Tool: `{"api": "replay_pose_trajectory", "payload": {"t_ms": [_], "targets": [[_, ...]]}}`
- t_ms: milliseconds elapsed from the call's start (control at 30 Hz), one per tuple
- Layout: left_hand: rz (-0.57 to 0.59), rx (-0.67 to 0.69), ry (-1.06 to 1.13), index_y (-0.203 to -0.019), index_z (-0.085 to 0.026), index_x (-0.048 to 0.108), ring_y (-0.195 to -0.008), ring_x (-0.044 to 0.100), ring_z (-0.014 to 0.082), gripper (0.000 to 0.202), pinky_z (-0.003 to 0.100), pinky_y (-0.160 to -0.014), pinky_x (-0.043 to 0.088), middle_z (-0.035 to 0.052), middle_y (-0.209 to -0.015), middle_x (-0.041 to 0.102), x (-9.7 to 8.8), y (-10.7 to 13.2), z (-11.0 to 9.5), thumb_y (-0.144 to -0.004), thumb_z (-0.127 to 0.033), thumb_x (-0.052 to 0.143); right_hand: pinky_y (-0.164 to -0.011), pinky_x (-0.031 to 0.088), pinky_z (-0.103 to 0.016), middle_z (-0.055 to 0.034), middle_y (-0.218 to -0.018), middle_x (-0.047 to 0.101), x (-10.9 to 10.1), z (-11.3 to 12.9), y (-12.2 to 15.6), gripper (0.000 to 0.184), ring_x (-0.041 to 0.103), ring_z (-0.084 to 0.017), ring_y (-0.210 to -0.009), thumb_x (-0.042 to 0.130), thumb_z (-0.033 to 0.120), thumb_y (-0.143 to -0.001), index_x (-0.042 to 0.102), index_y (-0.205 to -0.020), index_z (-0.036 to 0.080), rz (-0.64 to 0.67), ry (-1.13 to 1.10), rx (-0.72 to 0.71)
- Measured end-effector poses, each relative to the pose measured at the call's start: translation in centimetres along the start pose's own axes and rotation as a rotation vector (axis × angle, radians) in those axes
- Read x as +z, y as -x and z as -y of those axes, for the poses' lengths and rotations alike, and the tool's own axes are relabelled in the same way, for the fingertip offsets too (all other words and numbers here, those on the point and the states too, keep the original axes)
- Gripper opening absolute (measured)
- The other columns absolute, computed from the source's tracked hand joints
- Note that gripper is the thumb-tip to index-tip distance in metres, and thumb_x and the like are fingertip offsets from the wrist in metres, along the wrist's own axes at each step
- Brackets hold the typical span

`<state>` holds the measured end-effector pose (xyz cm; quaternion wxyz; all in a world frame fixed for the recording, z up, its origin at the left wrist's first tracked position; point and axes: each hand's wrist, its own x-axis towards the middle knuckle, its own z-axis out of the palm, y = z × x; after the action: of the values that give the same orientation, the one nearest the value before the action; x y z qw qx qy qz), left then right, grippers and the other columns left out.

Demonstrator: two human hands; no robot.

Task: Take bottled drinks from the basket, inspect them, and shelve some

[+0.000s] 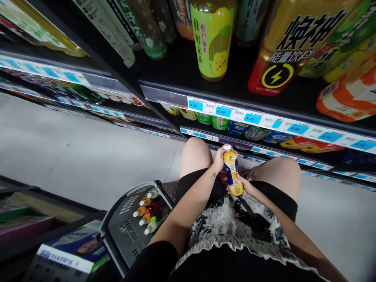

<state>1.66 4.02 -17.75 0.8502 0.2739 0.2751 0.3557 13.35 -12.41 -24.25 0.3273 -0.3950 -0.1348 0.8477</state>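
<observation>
A yellow drink bottle (232, 174) with a white cap and a dark blue label is held over my lap, cap end pointing toward the shelves. My left hand (219, 158) is closed round its upper part near the cap. Lower down, my right hand (244, 184) grips the bottle from the right side near its base. A barcode and small print show on the label. Parts of the fingers of both hands are hidden behind the bottle.
A grey shopping basket (129, 219) with several capped drink bottles (148, 209) stands to my left. Ahead, a black shelf (176, 88) carries rows of bottles, among them a green tea bottle (212, 43). Blue price tags (223, 111) line its edge. A printed box (73, 250) is behind the basket.
</observation>
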Motion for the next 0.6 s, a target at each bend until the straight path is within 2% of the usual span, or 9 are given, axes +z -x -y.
{"api": "replay_pose_trajectory", "payload": {"t_ms": [133,300,433,600], "targets": [[0.059,-0.046,-0.006,-0.084,-0.016,0.057,-0.085,0.071,0.0330,0.037,0.038,-0.070,0.051,0.0162,-0.079,0.071,1.2,-0.7,0.8,-0.066,-0.048,0.056,-0.077,0.061,-0.039,-0.0152,-0.087,0.075,-0.2,-0.6,-0.2,0.080,0.074,-0.026,-0.075,0.067,0.087,-0.071,0.067,-0.100,0.012,0.001,-0.017,-0.010],[0.078,-0.062,0.000,-0.083,-0.017,0.056,-0.087,0.071,0.0348,0.036,0.042,-0.075,0.054,0.0152,-0.076,0.069,2.2,-1.2,1.1,-0.067,-0.049,0.055,-0.076,0.062,-0.041,-0.0147,-0.082,0.074,-0.8,-0.8,0.0,0.077,0.074,-0.027,-0.072,0.066,0.087,-0.071,0.066,-0.092,0.013,-0.034,-0.010,-0.024],[0.071,-0.063,0.006,-0.082,-0.018,0.055,-0.086,0.071,0.0348,0.035,0.043,-0.077,0.055,0.0133,-0.072,0.068,2.5,-1.2,1.2,-0.068,-0.050,0.056,-0.076,0.061,-0.043,-0.0164,-0.084,0.073,-1.1,-0.9,0.1,0.077,0.073,-0.028,-0.073,0.062,0.086,-0.074,0.066,-0.096,0.012,-0.043,0.015,-0.038],[0.049,-0.055,0.007,-0.079,-0.020,0.049,-0.093,0.070,0.0367,0.034,0.044,-0.078,0.055,0.0138,-0.072,0.067,2.3,-0.8,1.0,-0.067,-0.051,0.057,-0.077,0.061,-0.044,-0.0176,-0.083,0.072,-0.9,-0.9,0.1,0.088,0.073,-0.030,-0.075,0.062,0.091,-0.069,0.067,-0.105,0.010,-0.053,0.040,-0.006]]}}
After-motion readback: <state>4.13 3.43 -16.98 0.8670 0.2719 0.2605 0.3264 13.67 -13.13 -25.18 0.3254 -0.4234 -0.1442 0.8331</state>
